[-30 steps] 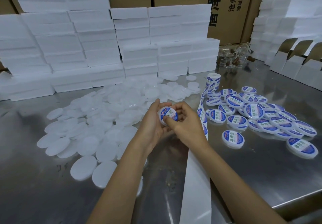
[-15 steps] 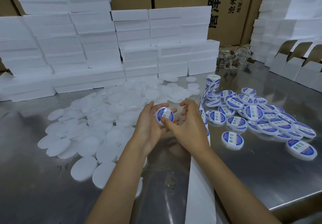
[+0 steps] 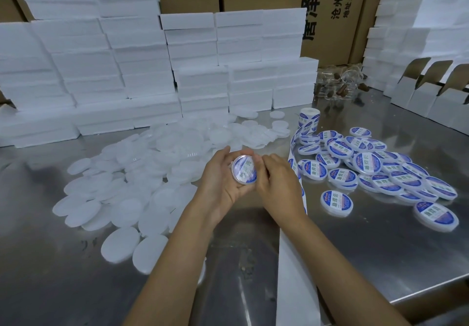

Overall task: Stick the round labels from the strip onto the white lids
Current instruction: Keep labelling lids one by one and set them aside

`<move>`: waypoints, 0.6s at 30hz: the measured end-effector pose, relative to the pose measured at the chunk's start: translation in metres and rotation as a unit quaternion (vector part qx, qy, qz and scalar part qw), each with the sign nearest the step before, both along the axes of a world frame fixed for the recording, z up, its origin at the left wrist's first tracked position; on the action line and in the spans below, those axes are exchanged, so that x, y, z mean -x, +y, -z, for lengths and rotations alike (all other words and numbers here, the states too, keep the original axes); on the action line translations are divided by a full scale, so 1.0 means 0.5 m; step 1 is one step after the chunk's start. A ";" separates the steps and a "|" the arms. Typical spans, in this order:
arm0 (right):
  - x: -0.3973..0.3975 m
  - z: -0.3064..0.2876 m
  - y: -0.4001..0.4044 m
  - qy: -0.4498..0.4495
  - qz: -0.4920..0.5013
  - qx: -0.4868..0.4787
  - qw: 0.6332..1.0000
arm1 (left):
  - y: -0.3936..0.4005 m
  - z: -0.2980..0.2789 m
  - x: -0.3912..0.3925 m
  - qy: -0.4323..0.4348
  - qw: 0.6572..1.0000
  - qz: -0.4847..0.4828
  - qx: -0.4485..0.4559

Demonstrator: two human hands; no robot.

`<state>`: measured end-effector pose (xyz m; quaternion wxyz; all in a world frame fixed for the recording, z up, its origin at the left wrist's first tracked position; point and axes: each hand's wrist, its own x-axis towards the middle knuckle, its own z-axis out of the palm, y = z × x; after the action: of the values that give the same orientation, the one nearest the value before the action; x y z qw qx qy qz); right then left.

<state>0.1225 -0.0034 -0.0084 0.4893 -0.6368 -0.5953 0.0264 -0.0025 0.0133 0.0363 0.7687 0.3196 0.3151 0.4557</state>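
Centrally, both hands grip a blue-and-white labelled lid (image 3: 245,169).

Glossy steel table (image 3: 380,262), matt plastic lids (image 3: 121,206)

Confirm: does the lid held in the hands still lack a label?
No, the lid cupped in the left hand already carries a round blue-and-white label, with the right hand at its edge.

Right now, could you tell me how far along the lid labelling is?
Done: a pile of labelled lids lies to the right. In hand: the left hand holds a lid with its label on, the right hand against its edge. Left: a larger spread of bare white lids, and the label roll still has stickers.
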 end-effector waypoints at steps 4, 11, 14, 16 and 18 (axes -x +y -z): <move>0.002 -0.005 -0.003 0.008 -0.013 0.019 1.000 | -0.005 -0.007 -0.004 0.011 1.000 0.001 -0.007; 0.007 -0.007 -0.010 -0.016 0.022 0.013 1.000 | -0.017 -0.025 -0.016 0.021 1.000 -0.002 -0.007; 0.004 -0.004 -0.009 0.012 0.019 0.001 1.000 | -0.019 -0.026 -0.020 0.015 1.000 0.005 0.001; 0.002 -0.007 -0.008 0.026 0.014 0.006 1.000 | -0.019 -0.026 -0.024 0.004 1.000 0.009 0.006; 0.001 -0.009 -0.008 0.028 -0.006 0.006 1.000 | -0.017 -0.024 -0.020 -0.022 1.000 0.009 0.005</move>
<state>0.1223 -0.0076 -0.0038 0.5019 -0.6352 -0.5850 0.0504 0.0077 0.0049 0.0485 0.7812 0.3081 0.2976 0.4542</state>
